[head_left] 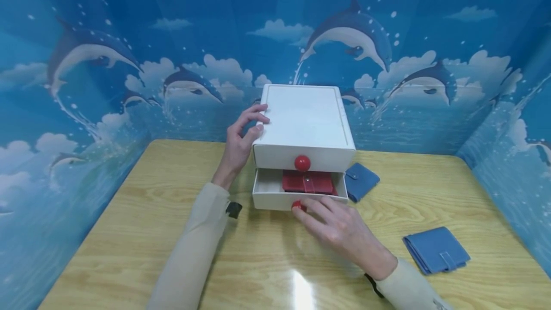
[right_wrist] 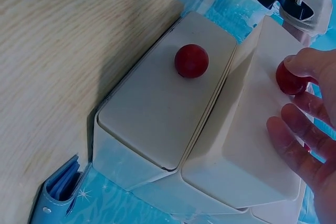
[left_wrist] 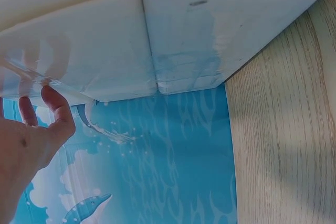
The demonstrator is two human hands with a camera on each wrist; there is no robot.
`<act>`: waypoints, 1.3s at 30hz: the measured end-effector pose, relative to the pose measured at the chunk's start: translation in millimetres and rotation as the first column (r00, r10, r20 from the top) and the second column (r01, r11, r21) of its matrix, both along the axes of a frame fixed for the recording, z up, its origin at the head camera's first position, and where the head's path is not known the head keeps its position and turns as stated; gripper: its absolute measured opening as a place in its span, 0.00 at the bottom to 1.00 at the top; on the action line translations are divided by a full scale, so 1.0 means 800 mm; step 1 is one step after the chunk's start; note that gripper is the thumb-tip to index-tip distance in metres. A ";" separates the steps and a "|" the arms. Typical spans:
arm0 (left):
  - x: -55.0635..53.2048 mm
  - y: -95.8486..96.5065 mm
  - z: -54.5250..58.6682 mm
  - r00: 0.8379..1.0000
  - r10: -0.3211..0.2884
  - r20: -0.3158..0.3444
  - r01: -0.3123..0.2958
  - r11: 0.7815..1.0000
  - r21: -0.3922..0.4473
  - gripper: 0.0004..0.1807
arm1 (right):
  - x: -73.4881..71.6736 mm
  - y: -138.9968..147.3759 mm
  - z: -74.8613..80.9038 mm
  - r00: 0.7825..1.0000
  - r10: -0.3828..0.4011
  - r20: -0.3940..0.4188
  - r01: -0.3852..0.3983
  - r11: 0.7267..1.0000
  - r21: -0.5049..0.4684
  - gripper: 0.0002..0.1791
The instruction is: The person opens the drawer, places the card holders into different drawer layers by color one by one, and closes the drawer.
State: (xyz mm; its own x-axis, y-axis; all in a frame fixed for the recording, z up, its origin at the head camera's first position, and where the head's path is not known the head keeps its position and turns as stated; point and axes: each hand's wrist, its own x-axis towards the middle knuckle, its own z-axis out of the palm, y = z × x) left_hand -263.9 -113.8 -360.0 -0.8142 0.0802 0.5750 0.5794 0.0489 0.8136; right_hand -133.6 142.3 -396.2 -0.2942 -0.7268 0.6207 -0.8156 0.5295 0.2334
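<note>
A white two-drawer box (head_left: 306, 114) stands on the wooden table. Its lower drawer (head_left: 275, 201) is pulled out, and in it lies a red wallet (head_left: 316, 182) with a snap strap. With thumb and fingers my right hand (head_left: 340, 226) pinches the red knob (head_left: 297, 204) of that drawer. In the right wrist view the fingers (right_wrist: 296, 129) are round a red knob (right_wrist: 290, 80), and a second knob (right_wrist: 191, 60) sits untouched. My left hand (head_left: 241, 140) rests its fingertips on the box's upper left edge. Against the white side (left_wrist: 94, 51), those fingertips (left_wrist: 52, 95) show in the left wrist view.
Close to the box's right side lies a blue wallet (head_left: 360, 182). A second blue wallet (head_left: 436, 250) is nearer the front right of the table (head_left: 258, 262). Dolphin-printed sheets (head_left: 206, 23) line the back and both sides.
</note>
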 end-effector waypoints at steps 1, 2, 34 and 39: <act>0.000 0.000 0.000 1.000 -0.001 0.000 0.001 1.000 0.001 0.15 | 0.000 0.000 0.000 1.000 0.000 0.000 0.000 1.000 0.000 0.22; 0.000 0.000 0.000 1.000 -0.004 -0.004 0.004 1.000 0.003 0.15 | -0.001 0.000 0.000 1.000 0.001 -0.001 -0.001 1.000 -0.001 0.22; -0.001 0.000 0.000 1.000 -0.007 0.002 0.007 1.000 0.006 0.14 | -0.015 -0.003 -0.002 0.999 -0.001 0.041 0.004 0.998 -0.062 0.22; 0.001 0.001 0.001 1.000 0.000 0.000 0.000 1.000 0.008 0.14 | -0.016 -0.003 -0.001 0.997 -0.019 0.081 0.023 0.999 -0.048 0.13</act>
